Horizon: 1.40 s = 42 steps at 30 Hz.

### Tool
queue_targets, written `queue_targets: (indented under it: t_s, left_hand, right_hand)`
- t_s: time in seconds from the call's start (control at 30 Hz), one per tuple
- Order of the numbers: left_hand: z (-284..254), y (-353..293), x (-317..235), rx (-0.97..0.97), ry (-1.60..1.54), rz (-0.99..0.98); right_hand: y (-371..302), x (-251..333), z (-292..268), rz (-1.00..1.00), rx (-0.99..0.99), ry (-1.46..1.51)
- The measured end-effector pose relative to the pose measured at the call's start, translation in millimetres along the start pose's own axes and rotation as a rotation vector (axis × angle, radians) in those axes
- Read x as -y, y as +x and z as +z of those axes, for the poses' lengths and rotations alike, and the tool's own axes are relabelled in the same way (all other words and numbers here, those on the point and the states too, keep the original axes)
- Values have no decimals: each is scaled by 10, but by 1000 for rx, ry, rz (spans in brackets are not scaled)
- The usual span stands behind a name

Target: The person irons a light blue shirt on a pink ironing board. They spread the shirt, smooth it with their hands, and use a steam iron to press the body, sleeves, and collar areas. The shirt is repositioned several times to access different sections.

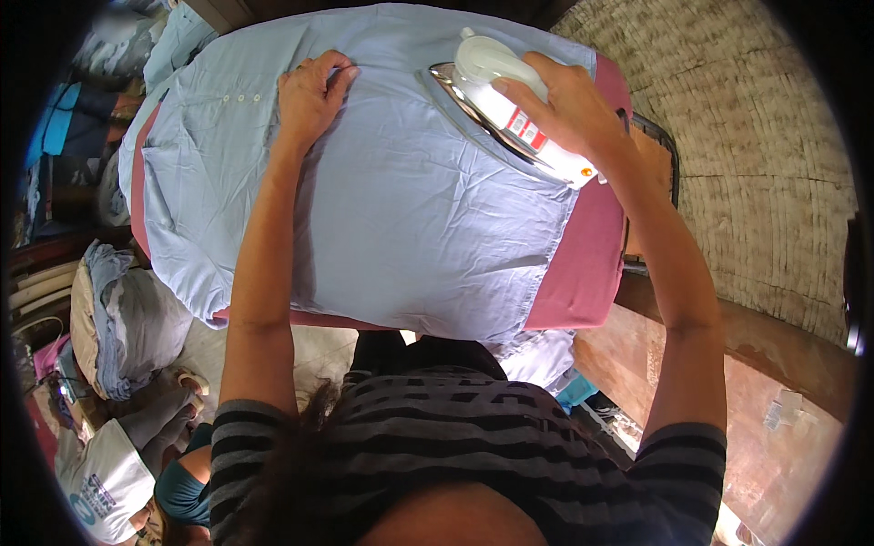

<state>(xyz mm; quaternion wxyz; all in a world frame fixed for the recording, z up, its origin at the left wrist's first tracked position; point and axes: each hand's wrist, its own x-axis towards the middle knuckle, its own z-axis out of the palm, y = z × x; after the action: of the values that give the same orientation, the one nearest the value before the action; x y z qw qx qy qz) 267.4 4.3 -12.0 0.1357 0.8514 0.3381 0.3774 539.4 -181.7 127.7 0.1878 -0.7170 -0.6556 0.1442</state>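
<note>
A light blue shirt lies spread over a padded ironing board with a dusky red cover. My right hand is wrapped round the handle of a white clothes iron, whose shiny soleplate rests on the cloth towards the right. On the left part of the shirt, my left hand is closed, fingers curled and thumb near the forefinger, pinching the fabric. Small white buttons show left of this hand. Fine creases run through the shirt near the iron and along its lower right edge.
Piled clothes stand at the lower left, near two seated people partly in view. Dark and blue clothes hang at the upper left. A woven mat wall and a brown ledge bound the right side.
</note>
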Motion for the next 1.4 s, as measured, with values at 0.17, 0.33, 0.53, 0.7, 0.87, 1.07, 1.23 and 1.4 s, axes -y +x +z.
queue_targets:
  t_s: [0.17,0.33,0.53,0.7,0.87,1.07,1.23,1.4]
  left_hand:
    - [-46,33,-306,-108,158,108]
    - [372,-120,-1044,48,-182,233]
    - [364,-337,-1120,262,235,241]
    - [387,-339,-1108,249,207,227]
    - [439,-342,-1095,274,204,210]
    - [505,-360,-990,232,177,233]
    - [470,-341,-1071,232,155,261]
    - [366,-325,-1127,361,82,444]
  right_hand:
    - [-157,-25,-44,145,-72,4]
    - [91,-15,0,243,-200,0]
    - [-203,-181,118,124,-290,-51]
    - [-97,-120,87,268,-358,-70]
    - [59,-46,-61,359,-274,-84]
    - [-329,58,-593,581,-262,-89]
    - [-1166,154,-662,769,-394,162]
    - [-1413,381,-97,865,-368,154]
